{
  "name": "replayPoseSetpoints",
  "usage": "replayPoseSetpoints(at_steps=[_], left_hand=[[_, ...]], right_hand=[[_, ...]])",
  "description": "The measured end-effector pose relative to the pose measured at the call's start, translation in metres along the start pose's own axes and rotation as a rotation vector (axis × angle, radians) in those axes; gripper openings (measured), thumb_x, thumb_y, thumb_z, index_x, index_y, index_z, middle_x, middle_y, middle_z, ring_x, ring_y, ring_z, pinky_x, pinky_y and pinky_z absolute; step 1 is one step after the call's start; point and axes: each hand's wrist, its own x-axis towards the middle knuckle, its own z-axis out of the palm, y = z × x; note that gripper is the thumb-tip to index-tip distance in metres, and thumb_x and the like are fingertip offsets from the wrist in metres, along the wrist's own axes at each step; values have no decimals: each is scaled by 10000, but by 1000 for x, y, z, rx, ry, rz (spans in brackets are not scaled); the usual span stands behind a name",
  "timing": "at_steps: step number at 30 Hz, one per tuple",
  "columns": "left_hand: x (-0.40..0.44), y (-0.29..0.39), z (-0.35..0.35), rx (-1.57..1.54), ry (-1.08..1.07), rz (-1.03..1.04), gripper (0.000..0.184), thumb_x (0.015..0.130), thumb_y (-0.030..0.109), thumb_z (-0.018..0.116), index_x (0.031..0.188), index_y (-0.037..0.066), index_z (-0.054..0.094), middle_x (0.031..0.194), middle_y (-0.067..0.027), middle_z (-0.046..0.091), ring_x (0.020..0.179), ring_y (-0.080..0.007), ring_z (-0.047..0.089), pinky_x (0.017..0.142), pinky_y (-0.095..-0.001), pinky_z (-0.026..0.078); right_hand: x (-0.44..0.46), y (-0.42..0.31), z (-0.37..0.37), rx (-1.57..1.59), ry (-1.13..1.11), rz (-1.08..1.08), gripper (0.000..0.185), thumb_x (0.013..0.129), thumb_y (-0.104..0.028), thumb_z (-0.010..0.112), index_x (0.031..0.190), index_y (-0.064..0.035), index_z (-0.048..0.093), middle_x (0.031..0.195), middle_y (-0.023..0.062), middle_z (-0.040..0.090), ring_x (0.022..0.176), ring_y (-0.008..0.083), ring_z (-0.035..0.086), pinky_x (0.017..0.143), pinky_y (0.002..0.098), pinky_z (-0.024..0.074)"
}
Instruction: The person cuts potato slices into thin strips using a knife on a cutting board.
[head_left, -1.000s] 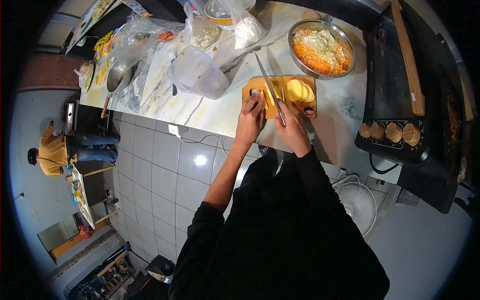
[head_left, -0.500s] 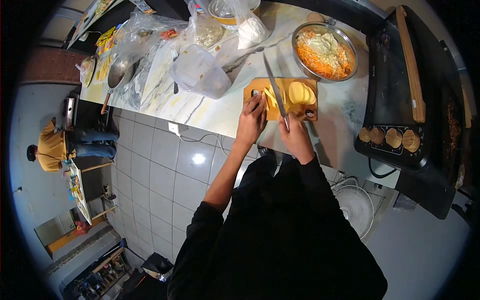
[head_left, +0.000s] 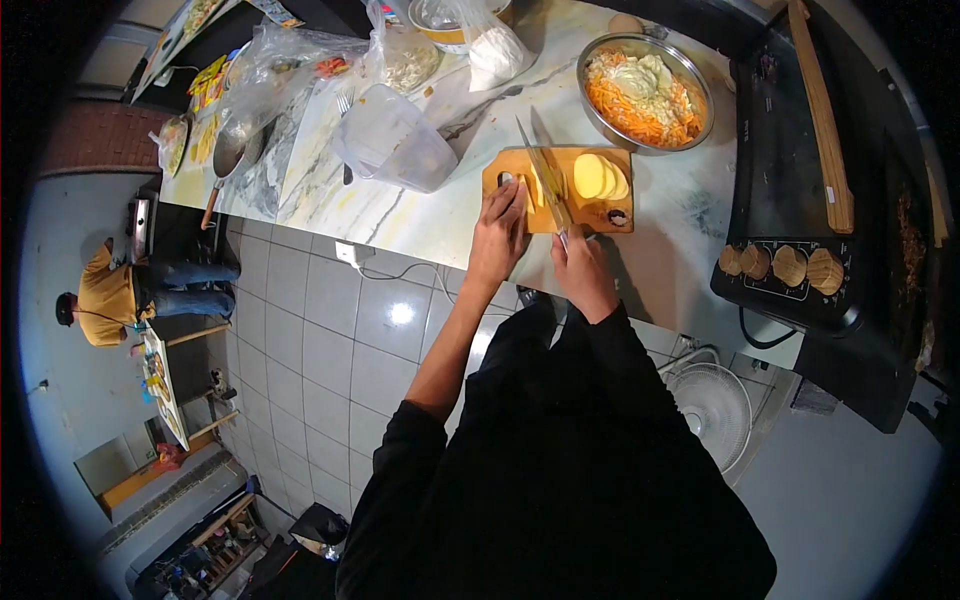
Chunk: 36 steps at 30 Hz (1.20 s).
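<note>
A wooden cutting board (head_left: 592, 217) lies near the counter's front edge. My right hand (head_left: 583, 268) is wrapped round the handle of a long knife (head_left: 540, 168), whose blade slants up and left over the board. Yellow strips (head_left: 530, 192) lie beside the blade, and round yellow slices (head_left: 598, 178) overlap at the board's right. My left hand (head_left: 500, 228) rests at the board's left side, fingers together against the strips; what it pinches is too small to tell. A metal bowl (head_left: 645, 92) behind the board holds orange shreds and a pale heap.
A clear plastic tub (head_left: 394, 140) stands left of the board, with bags (head_left: 494, 52) behind it. A black oven (head_left: 800, 190) is at the right. A pan (head_left: 236, 155) sits far left. Another person (head_left: 110, 303) stands beyond, and a fan (head_left: 712, 415) is below the counter.
The knife has shifted slightly left and leans more over the strips. My right hand has moved a little with it. My left hand stays at the board's left side.
</note>
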Motion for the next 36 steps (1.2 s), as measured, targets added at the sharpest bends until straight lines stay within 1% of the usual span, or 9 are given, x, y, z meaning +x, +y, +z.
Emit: replayPoseSetpoints(at_steps=[3,5,8,12,16,19,23,29,36], left_hand=[[0,-1,1,15,-11,0,466,818,-55,628,1280,-73,578,1314,-260,575,1238,-419,536,1039,-436,448],[0,-1,2,55,8,27,465,821,-67,615,1284,-66,578,1326,-236,578,1211,-398,550,1030,-412,459],[-1,-5,5,62,13,31,462,817,-70,621,1277,-68,585,1320,-245,581,1212,-398,554,1035,-412,456],[-1,-3,6,58,20,41,450,818,-71,621,1267,-72,592,1315,-249,584,1212,-401,555,1038,-411,454],[-2,-3,6,50,17,16,434,824,-60,619,1258,-67,601,1314,-251,583,1211,-411,553,1032,-423,460],[-3,-4,8,49,10,-2,417,830,-47,619,1247,-60,610,1312,-253,582,1208,-419,551,1026,-433,465],[-3,-6,8,47,17,25,373,846,-31,612,1217,-62,626,1310,-256,582,1201,-429,549,1021,-443,468],[-2,-3,6,40,14,16,354,859,-24,606,1210,-67,631,1302,-247,590,1185,-424,557,1015,-444,470],[-2,-4,5,24,17,-9,368,859,-26,605,1224,-62,631,1293,-239,600,1181,-413,564,1023,-432,467]], right_hand=[[-5,0,5,-25,-15,7,250,969,-224,546,924,21,527,712,271,626,706,468,625,618,560,475],[-9,-1,9,-38,-34,24,256,969,-226,545,920,25,529,705,271,625,699,466,626,617,558,477],[-11,-4,13,-67,-44,3,262,969,-226,544,922,32,533,688,266,623,682,464,627,612,554,483],[-12,-11,16,-83,-36,38,269,968,-237,543,916,27,535,686,261,627,686,460,632,611,547,491],[-13,-24,19,-99,-24,94,260,963,-237,542,929,21,523,691,264,635,682,457,642,608,546,503],[-15,-33,19,-120,-24,82,252,958,-227,545,957,22,508,688,265,638,668,457,647,602,546,511],[-15,-34,25,-99,-49,84,246,958,-210,544,953,31,493,683,255,641,665,453,653,596,534,517],[-16,-34,33,-186,-21,70,230,971,-190,533,920,28,483,677,235,649,663,421,669,575,514,524],[-13,-41,29,-242,-49,135,264,1000,-230,509,917,18,471,688,230,657,682,410,681,569,493,542]])
